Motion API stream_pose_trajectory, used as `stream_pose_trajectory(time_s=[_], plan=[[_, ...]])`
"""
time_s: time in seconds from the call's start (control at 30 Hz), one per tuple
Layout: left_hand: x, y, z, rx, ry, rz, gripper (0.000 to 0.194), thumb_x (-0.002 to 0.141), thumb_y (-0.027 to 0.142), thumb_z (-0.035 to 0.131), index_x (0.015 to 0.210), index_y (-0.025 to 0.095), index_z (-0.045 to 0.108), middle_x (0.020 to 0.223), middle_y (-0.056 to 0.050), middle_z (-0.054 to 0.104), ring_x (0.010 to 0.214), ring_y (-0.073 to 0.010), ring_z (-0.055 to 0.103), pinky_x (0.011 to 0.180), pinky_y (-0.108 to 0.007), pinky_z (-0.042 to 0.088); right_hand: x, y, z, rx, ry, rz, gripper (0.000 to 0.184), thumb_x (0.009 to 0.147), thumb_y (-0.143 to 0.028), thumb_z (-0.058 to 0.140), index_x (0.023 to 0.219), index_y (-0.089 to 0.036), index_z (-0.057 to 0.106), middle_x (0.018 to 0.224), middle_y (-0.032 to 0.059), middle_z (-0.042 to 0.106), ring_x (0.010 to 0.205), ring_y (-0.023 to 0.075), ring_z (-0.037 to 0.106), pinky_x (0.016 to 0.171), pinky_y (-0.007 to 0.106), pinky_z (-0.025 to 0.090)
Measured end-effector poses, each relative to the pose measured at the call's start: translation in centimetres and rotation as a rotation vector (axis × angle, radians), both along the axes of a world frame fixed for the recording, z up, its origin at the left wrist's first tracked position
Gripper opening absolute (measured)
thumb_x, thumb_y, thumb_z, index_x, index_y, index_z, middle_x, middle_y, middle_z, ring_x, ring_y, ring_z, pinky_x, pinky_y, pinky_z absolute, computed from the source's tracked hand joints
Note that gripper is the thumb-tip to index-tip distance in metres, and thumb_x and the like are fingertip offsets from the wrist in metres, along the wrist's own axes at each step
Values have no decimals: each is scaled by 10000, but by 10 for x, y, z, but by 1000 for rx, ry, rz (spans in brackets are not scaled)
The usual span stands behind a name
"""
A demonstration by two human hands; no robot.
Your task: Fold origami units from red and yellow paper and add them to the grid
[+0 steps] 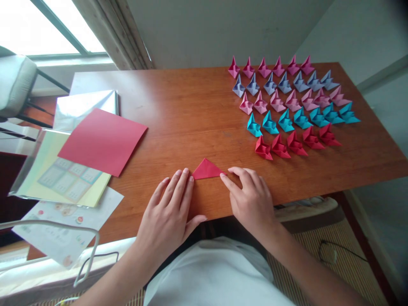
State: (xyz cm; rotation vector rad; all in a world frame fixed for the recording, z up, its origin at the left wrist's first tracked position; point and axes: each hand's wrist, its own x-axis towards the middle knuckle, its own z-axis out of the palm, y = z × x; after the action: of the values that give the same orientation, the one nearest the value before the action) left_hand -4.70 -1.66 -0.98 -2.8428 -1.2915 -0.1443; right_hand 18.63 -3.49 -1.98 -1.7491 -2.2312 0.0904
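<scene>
A small red paper folded into a triangle (206, 170) lies on the wooden table (178, 110) near its front edge. My left hand (170, 212) rests flat on the table with fingers stretched out, their tips touching the triangle's left corner. My right hand (250, 197) has its fingers extended and slightly curled, fingertips pressing at the triangle's right corner. Neither hand lifts the paper.
Several rows of folded paper figures (288, 104) in pink, blue, teal and red stand at the back right. A red paper sheet (102, 142) lies on plastic sleeves and yellow paper (60, 178) at the left. A chair (15, 85) stands by the window.
</scene>
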Motion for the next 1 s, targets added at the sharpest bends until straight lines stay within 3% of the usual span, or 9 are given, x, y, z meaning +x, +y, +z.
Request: stream_pose_trajectory(time_s=[0.2,0.37,0.5,0.6,0.73,0.93,1.0], plan=[[-4,-6,-4,5,-73,83,860,962,564,483,1585,31,222,1594,-240,372,1472,-383,374,1201,-530,296,3,8,0,-4,159,13,376,918,-87,537,1218,-236,706,1213,127,651,1119,294,558,907,469,521],[7,4,4,70,-185,162,716,953,386,570,1538,47,335,1552,-223,451,1433,-343,433,1159,-476,386,4,21,5,-30,306,12,303,926,-75,525,1078,-226,740,1077,98,678,1017,257,589,892,421,544],[25,12,6,41,-195,51,550,954,270,556,1459,73,462,1529,-185,495,1406,-312,459,1146,-444,412,4,29,8,-65,327,9,252,924,-77,531,989,-211,735,1008,85,690,966,250,607,881,402,541],[36,13,1,19,-167,1,489,954,253,540,1406,67,529,1502,-185,526,1353,-325,505,1125,-457,430,4,32,7,-69,339,-9,243,934,-93,525,1040,-206,712,1008,84,695,954,248,620,886,400,535],[39,10,-4,-2,-153,9,497,955,248,528,1411,50,527,1502,-188,525,1358,-333,495,1117,-468,444,1,32,4,-39,310,-82,232,944,-160,560,1149,-192,665,1062,107,674,1003,273,617,909,424,518],[39,9,-7,-62,-246,52,496,946,236,538,1408,58,521,1515,-182,508,1380,-320,475,1139,-453,453,-8,36,5,-90,304,-126,37,924,-182,617,939,-199,646,1016,95,633,988,270,590,907,414,501],[41,10,-9,-81,-310,63,481,939,219,548,1396,68,529,1517,-179,505,1385,-317,469,1154,-452,442,-11,38,6,-102,346,-107,81,937,-152,586,886,-207,619,988,82,643,972,256,592,905,402,497]])
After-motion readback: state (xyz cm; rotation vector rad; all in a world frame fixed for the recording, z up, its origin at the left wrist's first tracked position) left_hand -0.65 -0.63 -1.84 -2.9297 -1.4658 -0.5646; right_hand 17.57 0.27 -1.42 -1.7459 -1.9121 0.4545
